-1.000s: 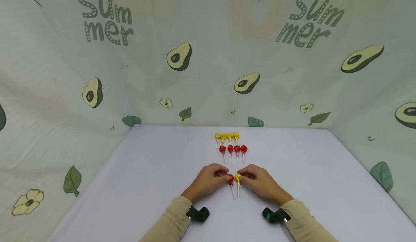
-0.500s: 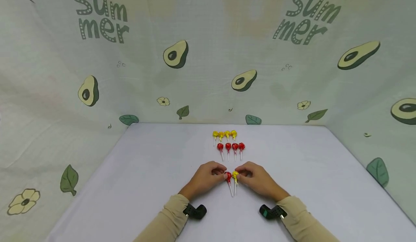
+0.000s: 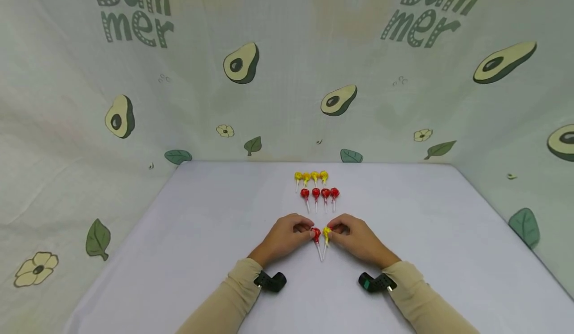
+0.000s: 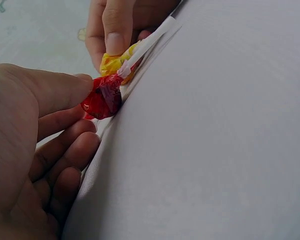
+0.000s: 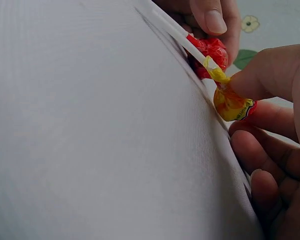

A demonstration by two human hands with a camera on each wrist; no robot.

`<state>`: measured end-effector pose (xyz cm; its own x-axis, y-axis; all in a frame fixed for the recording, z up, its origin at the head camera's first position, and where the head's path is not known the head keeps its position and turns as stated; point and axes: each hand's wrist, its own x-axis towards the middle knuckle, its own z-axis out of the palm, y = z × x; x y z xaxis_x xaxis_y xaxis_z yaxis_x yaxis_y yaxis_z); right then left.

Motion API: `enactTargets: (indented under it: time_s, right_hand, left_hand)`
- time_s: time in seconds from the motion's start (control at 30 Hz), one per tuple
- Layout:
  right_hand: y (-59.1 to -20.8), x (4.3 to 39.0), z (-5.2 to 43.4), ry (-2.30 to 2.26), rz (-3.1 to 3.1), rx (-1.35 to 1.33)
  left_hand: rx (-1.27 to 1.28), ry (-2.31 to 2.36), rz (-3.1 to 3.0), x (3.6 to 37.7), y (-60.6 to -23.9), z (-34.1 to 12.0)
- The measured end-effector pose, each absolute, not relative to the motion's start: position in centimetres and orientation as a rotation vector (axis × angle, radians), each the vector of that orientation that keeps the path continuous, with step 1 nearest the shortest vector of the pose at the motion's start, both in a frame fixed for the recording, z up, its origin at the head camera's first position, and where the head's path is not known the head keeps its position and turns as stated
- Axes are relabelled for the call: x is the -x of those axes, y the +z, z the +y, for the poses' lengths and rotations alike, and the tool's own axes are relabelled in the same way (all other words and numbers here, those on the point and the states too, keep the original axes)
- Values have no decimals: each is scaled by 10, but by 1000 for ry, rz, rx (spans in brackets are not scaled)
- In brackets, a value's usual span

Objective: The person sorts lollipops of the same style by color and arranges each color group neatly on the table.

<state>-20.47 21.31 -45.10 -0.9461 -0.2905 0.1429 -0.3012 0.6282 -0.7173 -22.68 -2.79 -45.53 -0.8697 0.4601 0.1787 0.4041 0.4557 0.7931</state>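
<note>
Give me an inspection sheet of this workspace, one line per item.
Surface: white tabletop, smooth.
Job's things: red lollipop and yellow lollipop lie side by side, sticks crossing toward the person.
Clutter: row of four yellow lollipops, row of four red lollipops in front of it.
Hands: left hand pinches the red lollipop; right hand pinches the yellow lollipop.
Cables: nothing seen.
Surroundings: avocado-print cloth reading "Summer" on three sides; wrist cameras.
</note>
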Motion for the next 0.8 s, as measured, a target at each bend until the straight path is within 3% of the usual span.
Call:
enactTargets:
  time_s: [0.8]
  right_hand:
    - [-448, 207, 215, 1430, -2744, -407]
  left_hand:
    - [-785, 1355, 2654, 228, -453, -29]
